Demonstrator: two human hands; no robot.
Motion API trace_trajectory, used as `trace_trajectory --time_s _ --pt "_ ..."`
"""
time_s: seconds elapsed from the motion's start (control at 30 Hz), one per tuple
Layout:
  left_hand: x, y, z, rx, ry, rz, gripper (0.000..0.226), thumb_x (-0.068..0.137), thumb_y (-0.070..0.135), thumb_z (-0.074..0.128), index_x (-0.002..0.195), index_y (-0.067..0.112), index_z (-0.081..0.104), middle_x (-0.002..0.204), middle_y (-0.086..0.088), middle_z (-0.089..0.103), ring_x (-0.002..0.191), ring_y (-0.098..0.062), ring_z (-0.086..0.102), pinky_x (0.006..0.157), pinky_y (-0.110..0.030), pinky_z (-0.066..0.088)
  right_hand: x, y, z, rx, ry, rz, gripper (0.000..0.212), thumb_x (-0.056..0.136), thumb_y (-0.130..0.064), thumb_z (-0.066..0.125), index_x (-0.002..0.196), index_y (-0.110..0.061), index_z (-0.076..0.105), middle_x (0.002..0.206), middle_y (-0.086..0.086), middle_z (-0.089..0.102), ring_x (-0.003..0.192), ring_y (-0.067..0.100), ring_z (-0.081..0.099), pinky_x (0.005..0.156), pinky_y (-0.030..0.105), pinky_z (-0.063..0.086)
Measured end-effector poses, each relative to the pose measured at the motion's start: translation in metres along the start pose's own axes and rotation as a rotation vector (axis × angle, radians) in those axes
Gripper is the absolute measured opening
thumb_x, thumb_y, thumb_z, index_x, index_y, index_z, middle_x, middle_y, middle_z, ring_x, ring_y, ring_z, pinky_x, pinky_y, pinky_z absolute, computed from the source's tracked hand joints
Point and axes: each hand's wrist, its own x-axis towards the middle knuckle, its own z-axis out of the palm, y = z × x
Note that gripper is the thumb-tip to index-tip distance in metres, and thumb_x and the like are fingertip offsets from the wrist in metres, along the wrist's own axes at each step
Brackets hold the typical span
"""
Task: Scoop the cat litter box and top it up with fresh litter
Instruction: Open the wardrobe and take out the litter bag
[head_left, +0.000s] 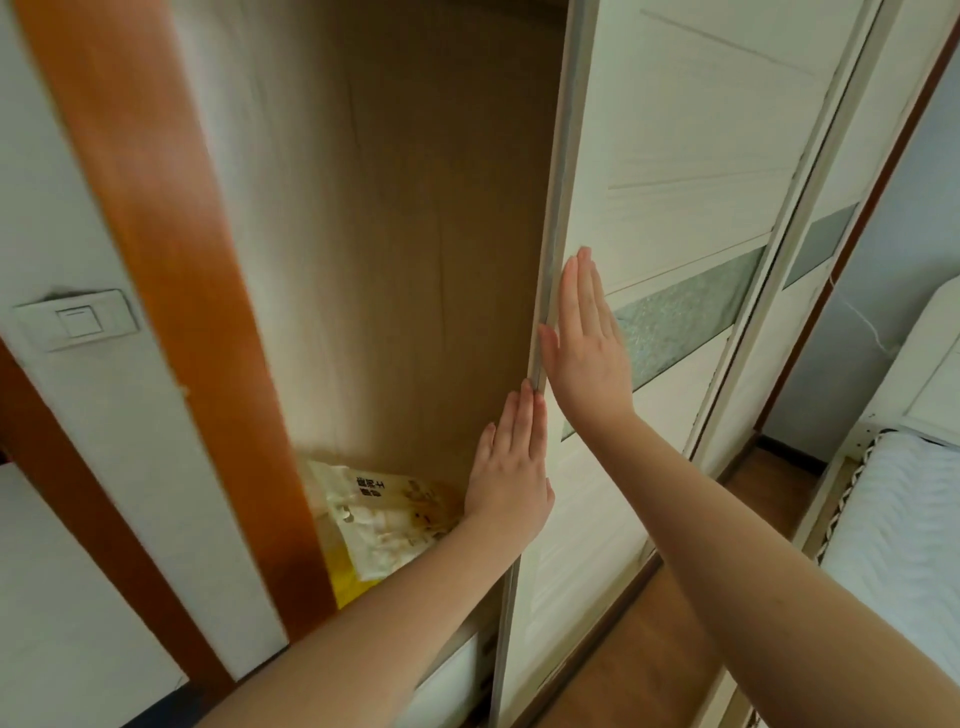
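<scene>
At the wardrobe's open section, the left hand (511, 467) and right hand (589, 343) lie flat with straight fingers against the leading edge of the white sliding door (670, 218), gripping nothing. The litter bag (387, 512) lies on the wardrobe floor inside, just left of the left wrist.

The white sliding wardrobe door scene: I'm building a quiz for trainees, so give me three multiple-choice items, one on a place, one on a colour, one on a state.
1. Where does the cream and yellow printed bag lie?
A. on the bed
B. low inside the open wardrobe
C. in the left hand

2. What colour is the wall switch plate?
A. white
B. black
C. red

3. How are the left hand and right hand?
A. both fists
B. one gripping a scoop
C. both flat at the white sliding wardrobe door

Key: B, the bag sits behind the left wrist; A, plainly white; C, fingers straight at the door's edge.
</scene>
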Motion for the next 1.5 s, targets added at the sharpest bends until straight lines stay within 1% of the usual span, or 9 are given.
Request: trace_trajectory --time_s 0.27,0.47,0.57,0.7,0.97,1.07,1.17,1.3,1.5 --pt "0.058 0.043 0.031 -0.029 -0.006 -0.017 0.099 0.096 0.042 0.043 0.14 0.012 -0.04 0.156 -0.009 -0.034 0.149 -0.027 -0.016 0.121 -0.042 0.004 0.019 0.074 0.023 -0.037 0.043 -0.032 0.057 0.104 -0.026 0.038 0.152 -0.006 0.015 0.16 0.011 0.013 0.148 0.019 0.007 0.119 0.03 0.007" --pt "0.077 0.042 0.047 0.009 -0.12 0.153 0.087 0.097 0.04 0.04 0.151 0.015 -0.023 0.158 -0.006 -0.032 0.15 -0.026 -0.013 0.122 -0.045 0.01 0.018 0.095 0.026 0.037 0.014 0.082 0.055 0.103 -0.017 0.033 0.153 -0.009 0.01 0.161 0.008 0.011 0.148 0.02 0.011 0.12 0.033 0.014" --pt "0.079 0.037 0.052 0.042 -0.135 0.165 0.083 0.098 0.04 0.038 0.152 0.014 -0.021 0.16 -0.005 -0.027 0.15 -0.024 -0.013 0.123 -0.044 0.007 0.022 0.1 0.027 0.049 -0.001 0.092 0.057 0.101 -0.012 0.032 0.153 -0.008 0.007 0.161 0.009 0.009 0.148 0.02 0.01 0.12 0.035 0.014" --pt "0.061 0.022 0.062 0.081 -0.198 0.132 0.08 0.099 0.039 0.038 0.153 0.013 -0.015 0.162 -0.006 -0.02 0.15 -0.023 -0.015 0.122 -0.042 0.001 0.027 0.109 0.033 0.079 -0.005 0.131 0.061 0.1 -0.004 0.034 0.153 -0.009 0.004 0.162 0.008 0.005 0.149 0.02 0.007 0.12 0.037 0.018" --pt "0.032 -0.03 0.08 0.138 -0.217 -0.03 0.074 0.098 0.036 0.042 0.156 0.01 0.004 0.164 -0.01 -0.002 0.151 -0.026 0.001 0.122 -0.045 0.012 0.031 0.118 0.045 0.153 0.038 0.172 0.066 0.093 0.009 0.028 0.152 -0.006 0.004 0.161 0.012 0.005 0.149 0.023 0.006 0.12 0.028 0.011" --pt "0.023 -0.049 0.093 0.137 -0.227 -0.125 0.067 0.098 0.034 0.04 0.155 0.01 0.015 0.163 -0.012 0.01 0.15 -0.028 0.011 0.12 -0.045 0.018 0.024 0.104 0.049 0.164 0.151 0.215 0.066 0.088 0.008 0.027 0.151 -0.003 0.014 0.159 0.015 0.014 0.148 0.025 0.013 0.12 0.032 0.014" --pt "0.009 -0.067 0.109 0.126 -0.281 -0.238 0.064 0.099 0.035 0.038 0.154 0.011 0.016 0.162 -0.013 0.014 0.15 -0.029 0.011 0.12 -0.043 0.014 -0.006 0.076 0.065 0.24 0.222 0.052 0.052 0.094 -0.001 0.038 0.146 -0.001 0.032 0.153 0.016 0.03 0.144 0.03 0.026 0.117 0.043 0.023" --pt "-0.014 -0.086 0.135 0.082 -0.308 -0.39 0.065 0.098 0.033 0.038 0.155 0.013 0.015 0.162 -0.011 0.015 0.15 -0.027 0.01 0.12 -0.042 0.014 -0.064 0.04 0.115 0.401 -0.011 -0.174 0.057 0.086 0.011 0.053 0.14 -0.004 0.045 0.146 0.013 0.043 0.139 0.03 0.035 0.111 0.048 0.03" --pt "-0.066 -0.091 0.177 0.123 -0.377 -0.6 0.066 0.099 0.034 0.037 0.155 0.012 0.011 0.163 -0.012 0.01 0.15 -0.029 0.005 0.121 -0.045 0.01 -0.15 0.009 0.197 0.512 -0.524 -0.263 0.058 0.083 0.006 0.06 0.137 -0.008 0.048 0.143 0.01 0.048 0.136 0.03 0.039 0.109 0.047 0.035"
